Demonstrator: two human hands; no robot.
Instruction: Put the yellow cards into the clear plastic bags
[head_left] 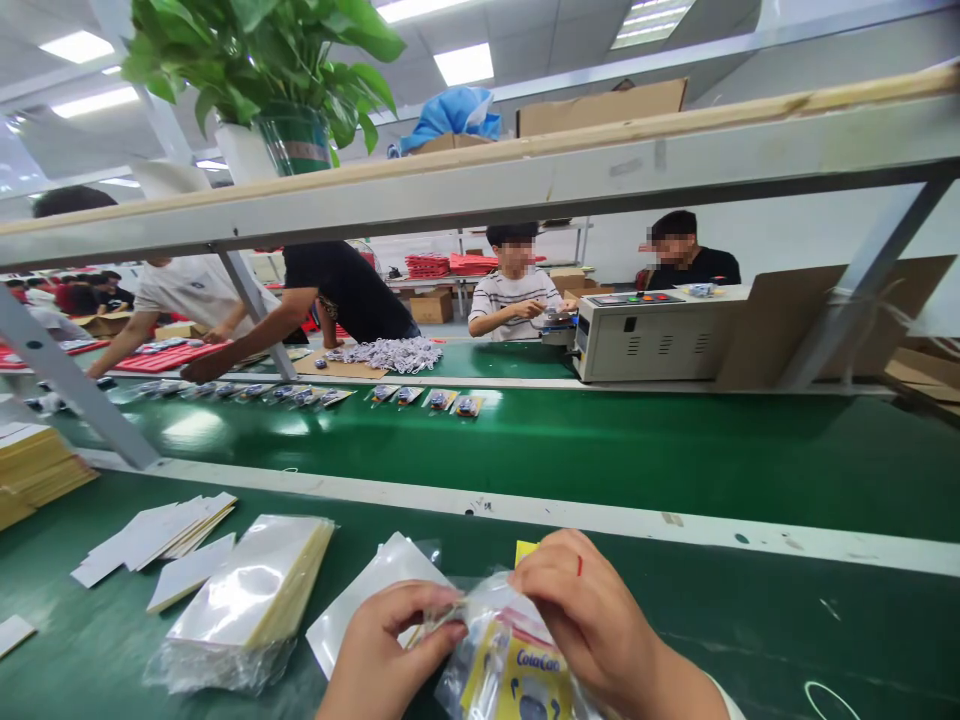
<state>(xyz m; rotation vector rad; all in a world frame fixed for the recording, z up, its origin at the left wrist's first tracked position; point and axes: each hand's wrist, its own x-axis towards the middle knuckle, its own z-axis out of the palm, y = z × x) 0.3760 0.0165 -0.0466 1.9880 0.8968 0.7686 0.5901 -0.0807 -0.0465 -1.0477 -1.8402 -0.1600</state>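
**Both hands on a clear packet**

My left hand (382, 650) and right hand (592, 625) are close together, both pinching the top edge of a clear plastic packet (510, 660) with a yellow card inside, held just above the green desk (750, 620). A stack of clear bags (251, 590) lies just left; white cards (161, 535) sit farther left.

Green belt, yellow print

At lower centre, a clear bag (517, 660) shows a yellow card with blue lettering; the conveyor belt (600, 450) is dark green.
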